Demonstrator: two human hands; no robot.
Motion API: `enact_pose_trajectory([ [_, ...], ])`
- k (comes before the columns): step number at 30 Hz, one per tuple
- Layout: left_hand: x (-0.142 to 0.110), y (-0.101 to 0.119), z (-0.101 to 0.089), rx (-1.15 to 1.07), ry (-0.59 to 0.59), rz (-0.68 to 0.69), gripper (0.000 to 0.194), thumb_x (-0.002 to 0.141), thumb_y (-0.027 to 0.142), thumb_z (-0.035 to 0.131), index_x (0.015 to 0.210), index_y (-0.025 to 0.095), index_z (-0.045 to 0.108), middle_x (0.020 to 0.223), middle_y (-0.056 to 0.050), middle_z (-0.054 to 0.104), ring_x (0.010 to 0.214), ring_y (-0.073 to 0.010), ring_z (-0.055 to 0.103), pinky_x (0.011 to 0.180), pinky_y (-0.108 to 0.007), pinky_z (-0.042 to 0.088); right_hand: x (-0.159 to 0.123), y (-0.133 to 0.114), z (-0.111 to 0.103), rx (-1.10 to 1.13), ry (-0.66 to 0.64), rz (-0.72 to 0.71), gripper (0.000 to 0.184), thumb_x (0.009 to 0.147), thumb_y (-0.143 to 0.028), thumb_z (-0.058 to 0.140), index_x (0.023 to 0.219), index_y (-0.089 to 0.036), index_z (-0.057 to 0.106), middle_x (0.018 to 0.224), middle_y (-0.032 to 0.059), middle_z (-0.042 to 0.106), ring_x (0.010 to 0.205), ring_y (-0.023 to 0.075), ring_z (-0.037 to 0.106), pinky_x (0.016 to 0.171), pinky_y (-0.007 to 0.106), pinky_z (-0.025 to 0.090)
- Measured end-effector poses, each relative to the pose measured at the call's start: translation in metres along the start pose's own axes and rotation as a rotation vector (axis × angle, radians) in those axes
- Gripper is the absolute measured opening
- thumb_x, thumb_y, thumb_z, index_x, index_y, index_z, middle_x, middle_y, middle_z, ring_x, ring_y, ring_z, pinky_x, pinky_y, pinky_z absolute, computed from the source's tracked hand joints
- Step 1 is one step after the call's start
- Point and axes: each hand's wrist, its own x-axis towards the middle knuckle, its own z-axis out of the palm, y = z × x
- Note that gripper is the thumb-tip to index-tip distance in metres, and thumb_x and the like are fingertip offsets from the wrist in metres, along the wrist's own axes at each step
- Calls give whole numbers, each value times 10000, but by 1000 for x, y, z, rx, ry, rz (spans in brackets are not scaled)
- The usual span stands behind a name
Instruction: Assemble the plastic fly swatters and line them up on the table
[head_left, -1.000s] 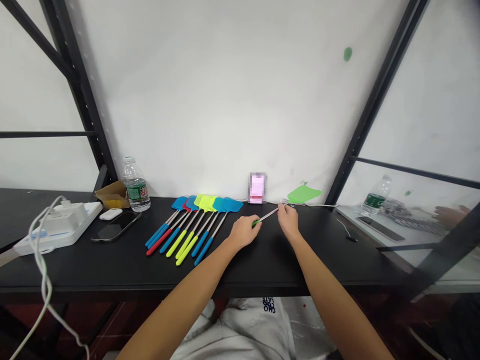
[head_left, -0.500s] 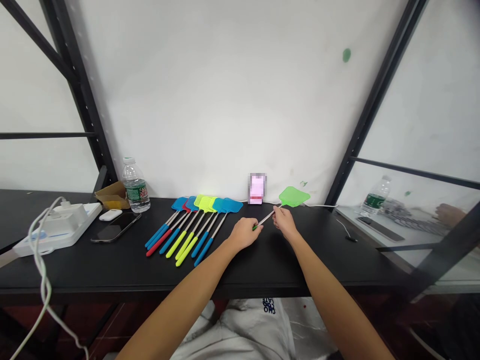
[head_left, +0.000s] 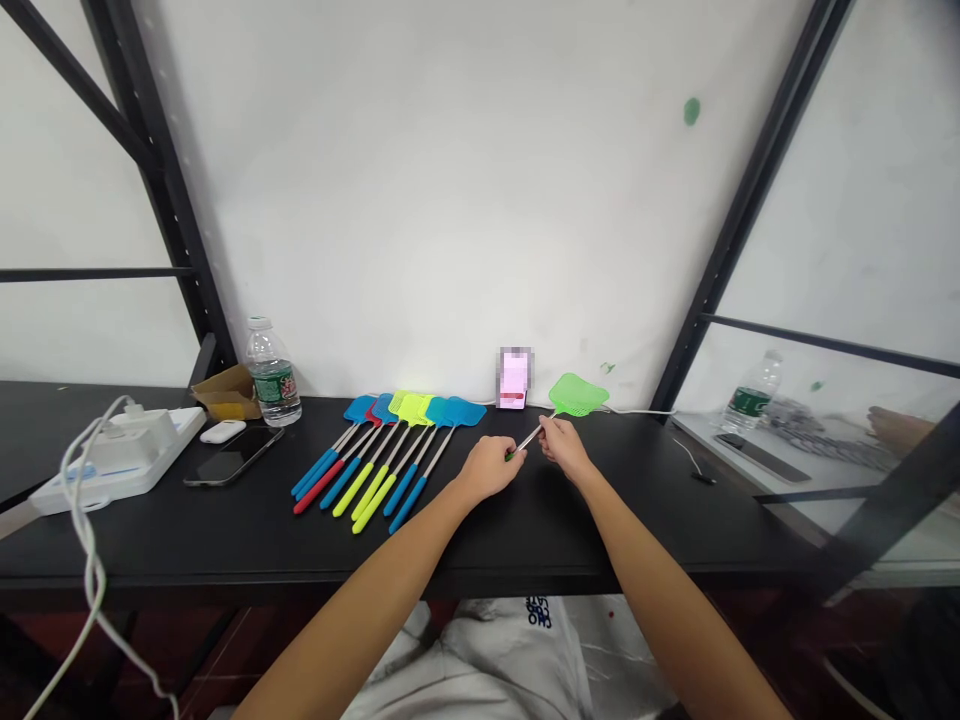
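Observation:
A fly swatter (head_left: 578, 395) with a light green mesh head and a metal rod is held slantwise above the black table. My left hand (head_left: 489, 466) is closed around its green handle, most of which is hidden in the fist. Nearer the head, my right hand (head_left: 562, 447) pinches the metal rod. To the left of my hands lies a row of several fly swatters (head_left: 370, 485) with blue, red and yellow handles, their heads overlapping toward the wall.
A lit phone (head_left: 513, 379) leans on the wall. At the left are a water bottle (head_left: 275, 378), a cardboard box (head_left: 227, 394), a white earphone case (head_left: 223, 431), a dark phone (head_left: 234, 457) and a power strip (head_left: 124, 465) with cables. A short cable (head_left: 702, 477) lies at the right.
The green swatter's head has shifted slightly left, its rod now partly shorter between my hands. My right hand has come a little closer to my left.

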Motion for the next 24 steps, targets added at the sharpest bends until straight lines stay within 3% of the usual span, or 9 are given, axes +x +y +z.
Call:
enact_pose_trajectory([
  [6,-3,7,-3,65,-61,-55,355,867,395,475,670,176,672,613,-15,629,606,-132,543,555,-239,299,-3,-2,4,-23,-97,40,381,862,-484,476,613,-198,443,429,-49,374,330,70,300,350,209,204],
  [11,-3,8,-9,137,-52,-128,351,851,399,474,662,182,675,651,-46,651,671,-168,585,588,-250,326,2,6,1,-233,-72,-24,462,880,-547,397,612,-188,512,438,-11,462,369,103,408,411,226,315],
  [19,-32,11,-37,332,-68,-232,371,857,408,442,628,186,631,696,-73,657,713,-201,613,618,-271,364,6,11,-9,-483,25,-181,530,912,-532,308,590,-195,558,541,33,581,533,157,552,566,251,396],
  [24,-50,-6,-56,468,-81,-311,344,857,403,430,676,186,628,734,-86,668,757,-232,637,639,-287,405,5,10,-10,-537,27,-183,549,924,-531,278,595,-194,561,595,46,613,583,169,577,595,255,396],
])
